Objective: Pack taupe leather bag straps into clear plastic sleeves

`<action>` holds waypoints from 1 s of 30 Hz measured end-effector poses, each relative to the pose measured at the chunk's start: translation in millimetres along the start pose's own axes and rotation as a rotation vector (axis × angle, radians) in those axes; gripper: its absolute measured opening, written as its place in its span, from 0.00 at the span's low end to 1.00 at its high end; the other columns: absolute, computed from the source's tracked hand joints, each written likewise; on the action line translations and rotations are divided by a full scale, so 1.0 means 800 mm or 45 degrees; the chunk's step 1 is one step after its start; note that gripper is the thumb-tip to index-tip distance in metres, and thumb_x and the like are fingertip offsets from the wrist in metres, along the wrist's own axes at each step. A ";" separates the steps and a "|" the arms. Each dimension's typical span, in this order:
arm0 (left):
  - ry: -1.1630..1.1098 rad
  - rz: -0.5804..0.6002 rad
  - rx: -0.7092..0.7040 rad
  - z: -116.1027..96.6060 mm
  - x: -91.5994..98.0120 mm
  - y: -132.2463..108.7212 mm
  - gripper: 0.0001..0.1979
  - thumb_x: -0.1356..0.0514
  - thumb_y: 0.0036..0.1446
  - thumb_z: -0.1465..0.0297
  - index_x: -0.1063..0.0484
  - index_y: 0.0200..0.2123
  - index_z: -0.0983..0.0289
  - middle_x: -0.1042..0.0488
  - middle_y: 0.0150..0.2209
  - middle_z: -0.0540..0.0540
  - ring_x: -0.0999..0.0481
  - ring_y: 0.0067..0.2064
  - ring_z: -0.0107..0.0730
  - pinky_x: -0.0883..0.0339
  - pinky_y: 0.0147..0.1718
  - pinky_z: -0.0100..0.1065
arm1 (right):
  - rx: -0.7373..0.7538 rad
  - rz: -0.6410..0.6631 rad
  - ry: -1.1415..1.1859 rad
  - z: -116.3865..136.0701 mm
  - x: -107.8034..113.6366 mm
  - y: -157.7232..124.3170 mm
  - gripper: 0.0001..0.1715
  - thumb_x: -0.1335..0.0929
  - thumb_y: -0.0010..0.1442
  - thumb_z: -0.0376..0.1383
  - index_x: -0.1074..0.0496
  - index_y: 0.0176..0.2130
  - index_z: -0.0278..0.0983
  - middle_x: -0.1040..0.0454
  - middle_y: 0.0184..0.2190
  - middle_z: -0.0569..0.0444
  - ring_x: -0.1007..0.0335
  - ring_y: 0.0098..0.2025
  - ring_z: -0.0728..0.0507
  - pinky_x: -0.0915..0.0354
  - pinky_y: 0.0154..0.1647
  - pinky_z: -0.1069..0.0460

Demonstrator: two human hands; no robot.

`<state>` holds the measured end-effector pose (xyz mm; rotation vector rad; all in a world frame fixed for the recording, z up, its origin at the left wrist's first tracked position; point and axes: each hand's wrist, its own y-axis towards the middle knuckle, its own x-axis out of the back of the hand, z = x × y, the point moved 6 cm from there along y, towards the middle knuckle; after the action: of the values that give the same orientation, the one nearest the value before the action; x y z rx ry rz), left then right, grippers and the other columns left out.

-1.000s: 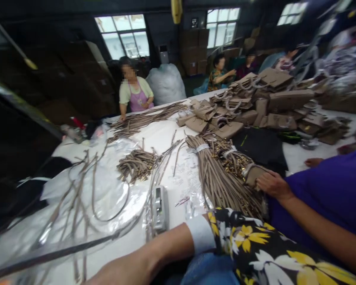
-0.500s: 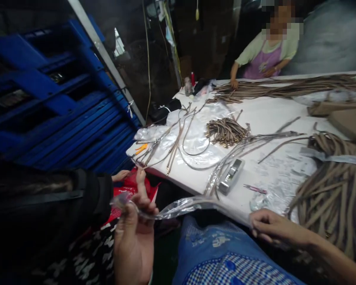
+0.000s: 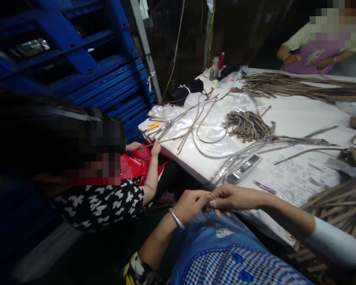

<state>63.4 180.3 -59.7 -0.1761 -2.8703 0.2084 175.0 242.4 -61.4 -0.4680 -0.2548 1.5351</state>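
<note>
My left hand point(image 3: 191, 205), with a silver bangle on its wrist, and my right hand point(image 3: 239, 197) meet in front of my blue apron point(image 3: 222, 233), by the table's front edge. Both hands have their fingers pinched together, fingertips touching or nearly so. Whatever lies between them is too small or hidden to make out. Just beyond them, thin brown straps in clear plastic sleeves point(image 3: 225, 165) lie across the white table point(image 3: 293, 111). Beside these sits a grey metallic box-shaped object point(image 3: 245, 169). Pink-handled snips point(image 3: 264, 187) lie to its right.
A co-worker in a butterfly-print top point(image 3: 106, 202) sits close on my left, handling a strap. Another in a purple apron point(image 3: 314, 55) stands across the table. Bundled brown straps point(image 3: 247, 126) lie mid-table, more at right point(image 3: 341, 206). Blue pallets point(image 3: 86, 63) are stacked at left.
My hands have come together from wide apart. The clear sleeve that stretched between them no longer shows there. My view has turned left, and the far co-worker's hand has left the straps.
</note>
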 end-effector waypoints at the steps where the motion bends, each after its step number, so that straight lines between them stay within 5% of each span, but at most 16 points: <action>1: -0.079 0.030 0.099 0.018 0.001 -0.002 0.24 0.49 0.62 0.54 0.23 0.44 0.66 0.25 0.25 0.53 0.30 0.24 0.27 0.36 0.25 0.27 | -0.015 0.039 0.011 -0.003 0.001 0.000 0.23 0.34 0.60 0.51 0.27 0.36 0.32 0.28 0.26 0.55 0.37 0.24 0.52 0.39 0.27 0.57; 4: -0.214 -0.138 0.261 0.063 0.019 -0.023 0.23 0.45 0.59 0.54 0.23 0.35 0.69 0.31 0.20 0.50 0.38 0.19 0.21 0.47 0.19 0.23 | -0.064 -0.002 0.037 -0.018 0.018 -0.008 0.22 0.32 0.59 0.50 0.26 0.34 0.31 0.27 0.28 0.53 0.34 0.28 0.50 0.38 0.31 0.55; 8: -0.311 -0.223 0.305 0.086 0.028 -0.046 0.21 0.42 0.57 0.54 0.25 0.32 0.69 0.30 0.21 0.50 0.34 0.20 0.21 0.43 0.21 0.23 | -0.125 -0.105 0.081 -0.028 0.034 -0.010 0.22 0.32 0.58 0.49 0.25 0.33 0.31 0.27 0.27 0.53 0.35 0.26 0.51 0.39 0.29 0.56; 17: -0.589 -0.061 0.279 0.057 -0.007 -0.023 0.22 0.39 0.54 0.55 0.24 0.40 0.69 0.25 0.27 0.54 0.32 0.21 0.21 0.39 0.22 0.24 | -0.121 -0.101 0.049 -0.018 0.031 0.019 0.22 0.31 0.57 0.49 0.25 0.33 0.31 0.25 0.28 0.52 0.34 0.24 0.51 0.37 0.25 0.56; 23: -0.576 -0.090 0.304 0.057 0.008 -0.025 0.19 0.39 0.54 0.57 0.23 0.36 0.70 0.24 0.26 0.55 0.31 0.22 0.21 0.38 0.22 0.24 | -0.168 -0.158 0.161 -0.018 0.038 0.014 0.23 0.32 0.58 0.50 0.25 0.34 0.30 0.23 0.29 0.49 0.31 0.25 0.51 0.36 0.25 0.57; 26: -0.546 -0.099 0.312 0.067 0.020 -0.029 0.18 0.38 0.54 0.59 0.23 0.36 0.70 0.22 0.27 0.57 0.30 0.22 0.22 0.39 0.22 0.24 | -0.167 -0.165 0.256 -0.011 0.040 0.010 0.26 0.34 0.60 0.51 0.26 0.45 0.32 0.23 0.35 0.46 0.27 0.30 0.48 0.31 0.31 0.54; 30: -0.703 -0.279 0.322 0.077 0.028 -0.025 0.18 0.37 0.54 0.61 0.24 0.40 0.71 0.21 0.30 0.59 0.27 0.25 0.23 0.38 0.23 0.23 | -0.055 -0.384 0.219 -0.016 0.050 0.013 0.31 0.34 0.59 0.52 0.32 0.55 0.37 0.26 0.46 0.45 0.29 0.47 0.40 0.32 0.49 0.46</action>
<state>23.3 155.8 -110.0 0.2891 -3.3251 0.6629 173.0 280.2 -82.9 -0.5656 -0.2145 1.1903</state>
